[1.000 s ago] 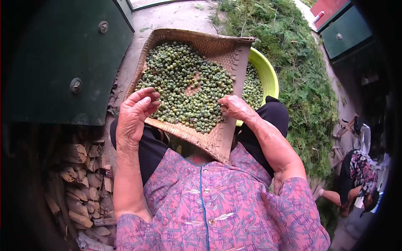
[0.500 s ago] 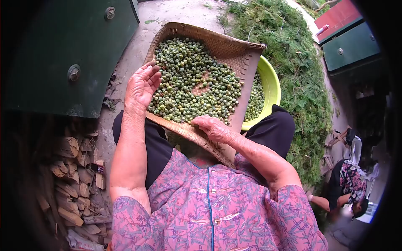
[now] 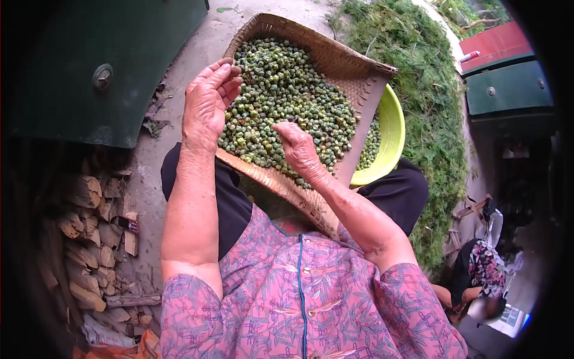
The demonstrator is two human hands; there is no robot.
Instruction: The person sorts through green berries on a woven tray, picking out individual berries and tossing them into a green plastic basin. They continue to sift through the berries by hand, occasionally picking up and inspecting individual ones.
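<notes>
A woven winnowing basket (image 3: 350,63) lies tilted across my lap, with a heap of small round green fruits (image 3: 272,81) in it. My left hand (image 3: 206,102) is at the basket's left rim, palm turned up, its fingers loosely curled and partly apart. Nothing shows in it. My right hand (image 3: 299,149) hovers over the near part of the heap with its fingers curled closed; whatever they may hold is hidden. Partly under the basket's right edge stands a yellow-green basin (image 3: 393,134) that contains more of these fruits (image 3: 371,143).
Cut green foliage (image 3: 433,119) covers the ground to the right. Split firewood (image 3: 89,239) is stacked at the lower left, below a dark green panel (image 3: 60,72). Another person (image 3: 478,269) sits at the lower right. A green and red cabinet (image 3: 508,87) stands at the upper right.
My right hand has left the basket's near rim and moved up over the fruits, its fingers curled. My left hand stays by the left rim, slightly higher. The whole view has shifted slightly.
</notes>
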